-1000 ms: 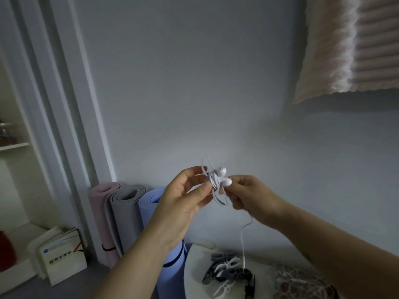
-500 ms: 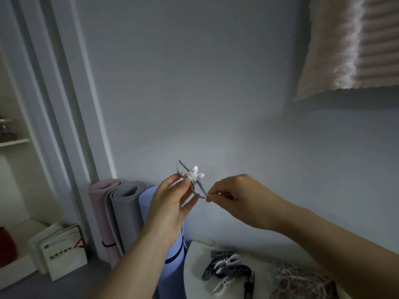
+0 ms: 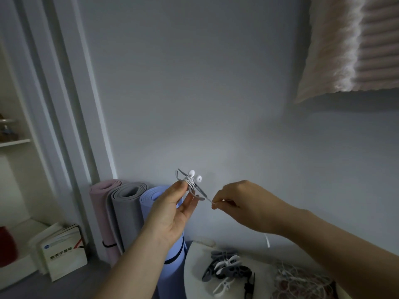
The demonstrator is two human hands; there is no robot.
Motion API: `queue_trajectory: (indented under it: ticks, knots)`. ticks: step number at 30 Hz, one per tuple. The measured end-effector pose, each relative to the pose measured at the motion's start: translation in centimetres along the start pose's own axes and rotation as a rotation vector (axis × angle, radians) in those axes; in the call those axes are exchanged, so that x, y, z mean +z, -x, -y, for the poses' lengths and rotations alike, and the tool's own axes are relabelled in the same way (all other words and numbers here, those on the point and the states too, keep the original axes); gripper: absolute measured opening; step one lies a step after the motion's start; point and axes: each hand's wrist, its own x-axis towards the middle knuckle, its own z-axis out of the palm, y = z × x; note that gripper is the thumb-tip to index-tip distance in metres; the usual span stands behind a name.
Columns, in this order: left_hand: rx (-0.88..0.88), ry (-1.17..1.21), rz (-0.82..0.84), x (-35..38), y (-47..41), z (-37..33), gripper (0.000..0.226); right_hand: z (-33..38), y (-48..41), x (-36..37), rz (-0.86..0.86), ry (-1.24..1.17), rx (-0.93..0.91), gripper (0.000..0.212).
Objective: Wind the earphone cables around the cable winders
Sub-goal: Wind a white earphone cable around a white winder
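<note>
Two hands work close together in front of the wall. The left hand's [image 3: 170, 214] thumb and forefinger tips [image 3: 182, 187] are pressed together on the middle of a grey cable winder [image 3: 190, 184], while its other fingers lie looser below; this grip appears chosen to keep the winder steady and leave both wings clear. White turns of the earphone cable [image 3: 188, 180] sit round the winder's waist just beyond those fingertips, and the two earbuds [image 3: 198, 178] stick up above the turns. To the right of the winder, the right hand [image 3: 246, 203] has its fingertips [image 3: 216, 205] closed in a pinch on the cable's short free tail, held taut and apart from the winder, judged so the last length can be laid on or tucked. Winding looks nearly complete. Below both hands, a white table [image 3: 194, 262] carries spare winders [image 3: 226, 268] and a tangle of unwound earphones [image 3: 302, 283]. Beyond the left hand, rolled mats [image 3: 127, 203] stand against the wall.
</note>
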Motion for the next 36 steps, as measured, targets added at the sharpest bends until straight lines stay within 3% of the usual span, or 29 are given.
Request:
queue_trajectory:
  ticks: [3,8,14,21,25,33,36]
  knots:
    - [0.059,-0.199,0.049,-0.1,0.2,0.4,0.021,0.3,-0.1,-0.5,-0.016,0.009,-0.048,0.025]
    - [0.266,-0.623,0.099,0.0,1.1,1.3,0.016,0.6,-0.6,-2.0,-0.128,0.066,-0.069,0.025]
    - [0.307,-1.009,0.338,-0.3,2.0,0.9,0.017,-0.1,-0.8,-4.7,-0.224,-0.082,0.008,0.019]
    - [0.241,-0.878,0.514,-0.1,2.3,0.9,0.024,-1.7,-0.7,-4.7,-0.268,-0.536,0.175,0.037]
    - [0.239,-0.809,0.505,0.0,2.3,0.9,0.021,-1.9,-0.5,-4.0,-0.316,-0.763,0.24,0.031]
    - [0.258,-0.711,0.569,0.8,2.3,1.0,0.03,-2.1,-1.0,-2.2,-0.283,-0.862,0.317,0.033]
    - [0.32,-0.632,0.538,1.2,2.2,0.7,0.03,-1.9,-0.9,-0.5,-0.2,-0.837,0.323,0.014]
